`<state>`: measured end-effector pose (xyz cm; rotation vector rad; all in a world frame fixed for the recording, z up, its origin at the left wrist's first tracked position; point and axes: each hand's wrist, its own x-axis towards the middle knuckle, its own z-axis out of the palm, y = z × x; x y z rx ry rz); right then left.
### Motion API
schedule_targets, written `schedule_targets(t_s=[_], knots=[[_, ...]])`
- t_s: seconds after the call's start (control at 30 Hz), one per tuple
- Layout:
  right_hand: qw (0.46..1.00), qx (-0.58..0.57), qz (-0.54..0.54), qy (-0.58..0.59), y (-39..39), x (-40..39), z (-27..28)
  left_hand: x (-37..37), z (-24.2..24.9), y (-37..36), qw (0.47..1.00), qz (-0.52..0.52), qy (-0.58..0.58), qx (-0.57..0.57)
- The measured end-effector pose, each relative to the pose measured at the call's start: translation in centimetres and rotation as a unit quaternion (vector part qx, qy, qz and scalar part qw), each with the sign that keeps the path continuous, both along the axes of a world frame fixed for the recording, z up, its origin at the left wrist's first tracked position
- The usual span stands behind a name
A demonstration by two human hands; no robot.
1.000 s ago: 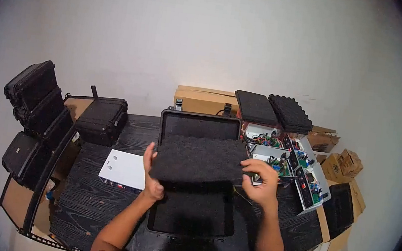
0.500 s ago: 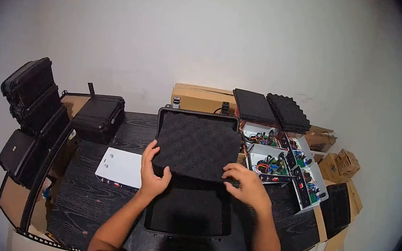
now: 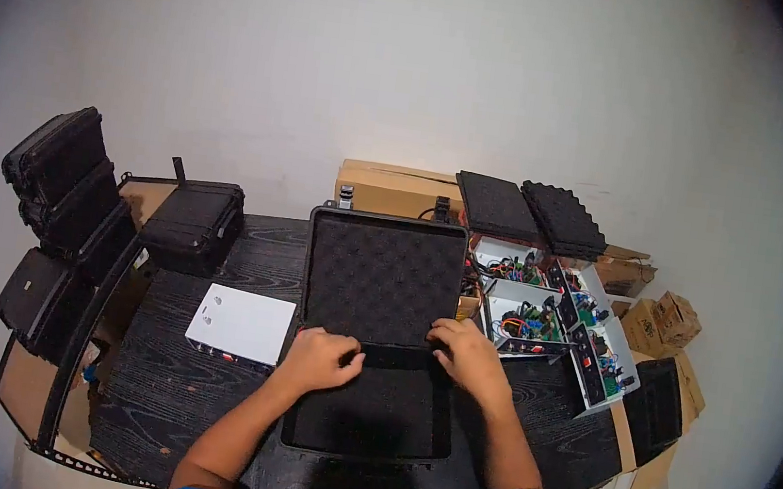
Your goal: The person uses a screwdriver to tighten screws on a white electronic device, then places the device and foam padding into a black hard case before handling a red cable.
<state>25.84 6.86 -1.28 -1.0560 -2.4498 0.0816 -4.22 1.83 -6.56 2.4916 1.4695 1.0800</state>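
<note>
A black egg-crate foam sheet (image 3: pixel 384 278) lies inside the raised lid of an open black hard case (image 3: pixel 308 264). My left hand (image 3: pixel 323 361) is at the sheet's lower left, fingers bent over its bottom edge and thumb pointing right. At the lower right corner, my right hand (image 3: pixel 470 357) has its fingers curled against the foam's edge; the fingertips are partly hidden. Below both hands, the case's base holds a flat dark foam layer (image 3: pixel 367 408).
Left of the case is a white metal box (image 3: pixel 241 324). Several open white boxes with wiring (image 3: pixel 529 318) stand at right, behind them two foam sheets (image 3: pixel 497 206). Black cases (image 3: pixel 60 160) are stacked far left, one more (image 3: pixel 193 225) nearby. Cardboard boxes (image 3: pixel 399 182) flank the black table (image 3: pixel 157 401).
The foam sheet has gone back into the lid and now sits within its frame. My left hand has moved right and down to the bottom edge; my right hand has shifted slightly left.
</note>
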Motion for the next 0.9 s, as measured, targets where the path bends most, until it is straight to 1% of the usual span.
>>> schedule_targets(t_s=[0.1, 0.2, 0.3, 0.33, 0.4, 0.43, 0.53, 0.63, 0.7, 0.73, 0.83, 0.9], knots=[[0.999, 0.031, -0.001, 0.014, -0.2, -0.7, 0.1, 0.0, -0.6, 0.6, 0.998, 0.023, 0.038, 0.037], [1.0, -0.015, -0.001, 0.022, -1.1, -1.9, 0.1, 0.2, -0.2, 0.4, 0.997, 0.04, 0.05, 0.044], [0.997, -0.058, 0.012, -0.041, -1.5, -2.8, -0.4, 0.3, 0.3, 0.2, 0.997, 0.042, 0.033, 0.047], [0.999, -0.028, 0.016, -0.02, -1.3, -2.9, -1.1, 0.3, 0.2, 0.3, 0.997, 0.036, 0.023, 0.064], [0.999, -0.026, -0.001, -0.02, -1.1, -2.9, -1.3, 0.1, -0.1, 0.6, 0.995, 0.023, 0.002, 0.099], [0.999, -0.025, -0.008, -0.02, -0.9, -3.0, -1.3, 0.1, -0.1, 0.7, 0.995, 0.021, -0.001, 0.096], [0.998, 0.05, 0.007, 0.026, -0.5, -2.9, -2.3, 0.0, -0.1, 1.0, 0.996, 0.013, -0.005, 0.094], [0.998, 0.051, 0.022, 0.002, -0.3, -2.6, -3.1, 0.0, 0.0, 1.1, 0.995, 0.005, -0.007, 0.104], [1.0, 0.022, 0.011, -0.003, -0.3, -2.7, -2.9, 0.0, 0.1, 1.1, 0.993, 0.001, -0.017, 0.116], [1.0, 0.008, 0.006, -0.005, -0.4, -2.8, -2.7, 0.0, 0.1, 1.0, 0.995, 0.01, -0.013, 0.099], [0.999, 0.001, -0.008, 0.045, -0.3, -3.2, -2.3, 0.1, 0.3, 0.6, 0.998, 0.031, 0.004, 0.059], [0.999, 0.027, -0.01, 0.039, 0.0, -3.4, -3.2, 0.1, 0.0, 0.7, 0.998, 0.035, 0.022, 0.048]])
